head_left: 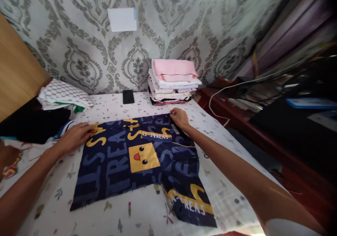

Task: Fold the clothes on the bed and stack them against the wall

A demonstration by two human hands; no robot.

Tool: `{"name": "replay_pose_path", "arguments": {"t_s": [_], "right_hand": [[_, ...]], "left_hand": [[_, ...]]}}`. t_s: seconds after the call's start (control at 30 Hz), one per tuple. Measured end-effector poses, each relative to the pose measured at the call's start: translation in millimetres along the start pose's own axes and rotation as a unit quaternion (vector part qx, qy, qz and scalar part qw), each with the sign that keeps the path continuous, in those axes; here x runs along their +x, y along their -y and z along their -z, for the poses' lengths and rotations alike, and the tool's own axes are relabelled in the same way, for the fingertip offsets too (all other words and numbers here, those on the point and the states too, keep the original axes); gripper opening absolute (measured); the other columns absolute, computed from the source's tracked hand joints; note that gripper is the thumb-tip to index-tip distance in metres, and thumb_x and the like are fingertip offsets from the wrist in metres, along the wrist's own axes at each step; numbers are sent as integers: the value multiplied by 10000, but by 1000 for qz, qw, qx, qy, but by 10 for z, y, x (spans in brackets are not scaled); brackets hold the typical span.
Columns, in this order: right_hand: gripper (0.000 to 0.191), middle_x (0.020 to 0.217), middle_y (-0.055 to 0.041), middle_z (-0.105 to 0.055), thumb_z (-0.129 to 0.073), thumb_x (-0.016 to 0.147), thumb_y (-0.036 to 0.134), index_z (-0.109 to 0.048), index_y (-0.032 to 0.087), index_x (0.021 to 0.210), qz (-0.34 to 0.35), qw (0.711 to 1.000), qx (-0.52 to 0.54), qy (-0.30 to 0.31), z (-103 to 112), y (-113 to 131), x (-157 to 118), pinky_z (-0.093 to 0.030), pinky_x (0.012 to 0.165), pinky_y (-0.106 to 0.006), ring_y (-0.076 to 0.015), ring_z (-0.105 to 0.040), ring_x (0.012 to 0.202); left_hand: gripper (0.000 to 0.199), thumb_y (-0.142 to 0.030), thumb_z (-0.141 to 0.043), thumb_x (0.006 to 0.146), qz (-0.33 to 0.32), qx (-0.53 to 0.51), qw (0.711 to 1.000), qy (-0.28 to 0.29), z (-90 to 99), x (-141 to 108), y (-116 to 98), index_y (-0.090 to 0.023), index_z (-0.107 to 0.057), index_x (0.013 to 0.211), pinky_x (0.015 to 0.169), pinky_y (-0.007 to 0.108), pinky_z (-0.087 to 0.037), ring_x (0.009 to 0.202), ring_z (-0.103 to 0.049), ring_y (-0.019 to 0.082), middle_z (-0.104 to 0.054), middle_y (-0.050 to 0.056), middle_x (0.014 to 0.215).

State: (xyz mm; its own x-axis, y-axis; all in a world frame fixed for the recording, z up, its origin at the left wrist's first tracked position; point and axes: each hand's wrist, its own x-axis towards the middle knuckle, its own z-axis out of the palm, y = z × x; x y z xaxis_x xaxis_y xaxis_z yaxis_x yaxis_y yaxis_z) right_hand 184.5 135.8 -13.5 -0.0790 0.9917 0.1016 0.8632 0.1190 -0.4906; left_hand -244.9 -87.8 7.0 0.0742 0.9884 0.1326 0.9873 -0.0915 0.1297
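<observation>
A navy blue T-shirt (113, 162) with yellow and pale lettering and a yellow smiling square lies spread sideways on the patterned white bed sheet (100, 218). Its near sleeve points toward me at the lower right. My left hand (75, 136) is closed on the shirt's far left corner, with the fingertips at the hem. At the far right corner, by the shoulder, my right hand (180, 119) pinches the edge between thumb and fingers. The cloth between both hands lies nearly flat, with light wrinkles.
A stack of folded clothes (172, 85), pink on top, stands against the patterned wall. A black phone (128, 96) lies left of it. Loose clothes (34, 120) are heaped at the left. A dark red desk (223, 101) with a white cable (231, 86) borders the right.
</observation>
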Motion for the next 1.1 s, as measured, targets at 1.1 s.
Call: {"name": "replay_pose_path", "arguments": {"t_s": [1.1], "right_hand": [[431, 1399, -128, -585, -511, 954, 506, -673, 220, 1233, 337, 932, 100, 83, 341, -86, -892, -462, 1075, -484, -290, -545, 1306]], "left_hand": [[597, -558, -371, 945, 47, -34, 997, -47, -173, -165, -633, -140, -518, 1345, 1129, 490, -358, 1377, -438, 331, -500, 188, 1457]]}}
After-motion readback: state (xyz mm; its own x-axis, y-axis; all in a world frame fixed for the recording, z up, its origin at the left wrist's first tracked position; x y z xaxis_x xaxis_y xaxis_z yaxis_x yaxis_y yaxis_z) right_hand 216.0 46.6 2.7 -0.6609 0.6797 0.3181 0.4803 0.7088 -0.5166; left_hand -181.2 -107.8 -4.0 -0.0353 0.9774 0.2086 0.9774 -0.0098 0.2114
